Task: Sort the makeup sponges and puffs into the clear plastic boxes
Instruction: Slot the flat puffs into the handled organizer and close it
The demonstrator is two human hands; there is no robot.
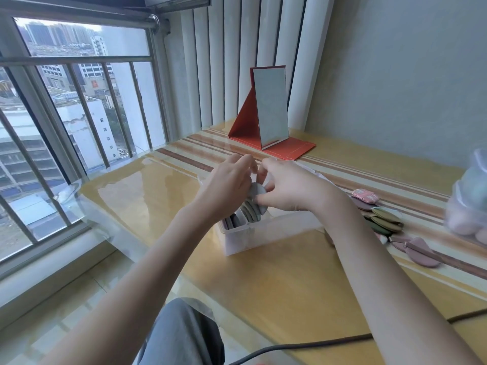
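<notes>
Grey-trousered knee [181, 335] and a dark cable [303, 345] occupy the lower frame. At centre, left hand [226, 184] and right hand [287, 187] meet above the clear plastic box [253, 237]; both pinch a pale grey puff [257, 191] over its middle compartment, where further puffs stand on edge. Loose puffs [387, 219] lie on the table [276, 280] at right, a bagged lot of sponges [469, 206] at the right edge. Red folding mirror [270, 111] stands upper centre

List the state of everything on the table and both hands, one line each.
Box: open, partly filled with upright puffs.
Grey puff: held over the box.
Left hand: on the grey puff.
Right hand: pinching the grey puff.
Loose puffs: lying unsorted.
Mirror: propped upright.
Bag: blurred.
</notes>
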